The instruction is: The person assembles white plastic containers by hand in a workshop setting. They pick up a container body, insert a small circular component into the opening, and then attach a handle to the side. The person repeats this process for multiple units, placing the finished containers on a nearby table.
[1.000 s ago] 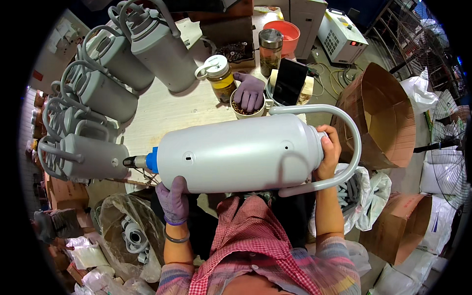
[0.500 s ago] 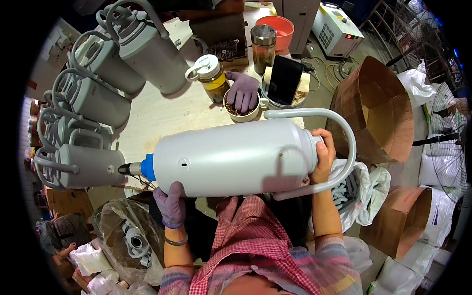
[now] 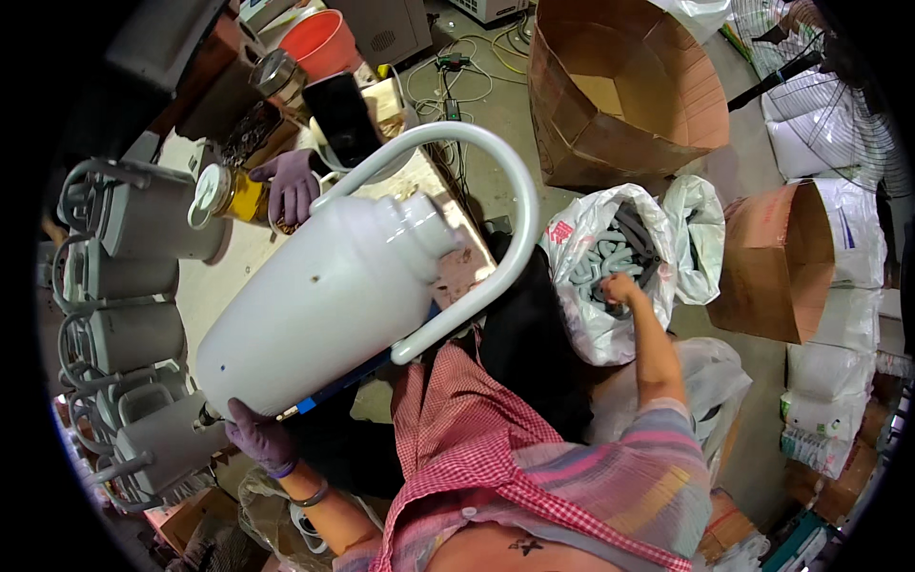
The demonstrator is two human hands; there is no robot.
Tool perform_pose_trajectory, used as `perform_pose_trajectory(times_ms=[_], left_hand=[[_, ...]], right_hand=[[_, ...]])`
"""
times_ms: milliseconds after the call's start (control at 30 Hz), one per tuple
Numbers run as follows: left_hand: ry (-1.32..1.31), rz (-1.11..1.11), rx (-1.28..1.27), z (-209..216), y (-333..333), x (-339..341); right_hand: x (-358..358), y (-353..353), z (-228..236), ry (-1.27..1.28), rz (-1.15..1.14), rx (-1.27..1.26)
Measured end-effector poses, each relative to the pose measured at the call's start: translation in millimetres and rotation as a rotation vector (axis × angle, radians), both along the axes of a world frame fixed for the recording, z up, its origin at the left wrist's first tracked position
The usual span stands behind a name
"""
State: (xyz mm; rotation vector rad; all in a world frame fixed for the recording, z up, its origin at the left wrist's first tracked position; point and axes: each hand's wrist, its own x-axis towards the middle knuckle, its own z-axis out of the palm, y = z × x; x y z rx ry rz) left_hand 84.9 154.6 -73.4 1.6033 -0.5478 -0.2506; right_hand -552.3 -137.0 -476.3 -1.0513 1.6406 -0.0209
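Observation:
A large grey thermos flask body [image 3: 319,286] lies tilted over the front of the bench, its wide looped carry handle [image 3: 519,191] arching out to the right. My left hand [image 3: 257,440], in a purple glove, grips its lower left end, the thumb on the shell and the other fingers hidden beneath. Off to the right, my bare right hand [image 3: 620,289] reaches into a white plastic bag [image 3: 610,348] of grey plastic parts [image 3: 610,253]. Its fingers are curled in among the parts, and I cannot make out what is between them.
Several grey flasks [image 3: 143,334] with handles line the bench's left side. A purple glove [image 3: 291,186], a yellow-banded jar [image 3: 233,194], a phone [image 3: 341,119] and a red bucket [image 3: 319,43] are at the back. Cardboard boxes [image 3: 629,143] and a fan [image 3: 820,67] stand right.
My right hand has let go of the flask's neck and moved right into the bag. The flask now tilts, neck end up and away. The view has swung to the right.

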Motion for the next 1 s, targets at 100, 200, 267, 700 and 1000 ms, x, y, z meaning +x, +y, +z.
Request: perform_pose_trajectory(times_ms=[100,200,267,700,1000], left_hand=[[-0.127,0.02,0.115,26.3,28.6,-11.9],[0.077,-0.061,0.082,3.4,20.0,7.8],[0.133,-0.069,0.027,10.2,12.5,0.6],[0.03,0.029,0.032,10.2,11.4,-19.8],[-0.053,0.057,0.091,1.1,-6.1,-16.8]], right_hand=[[72.3,-2.7,-47.1,0.102,-0.143,0.231],[20.9,36.3,-196.9,0.074,-0.197,0.076],[41.8,51.4,-231.6,0.17,-0.131,0.088],[3.4,-9.7,89.1,-0.267,-0.586,-0.446],[-3.7,81.6,106.5,-0.208,-0.193,-0.328]])
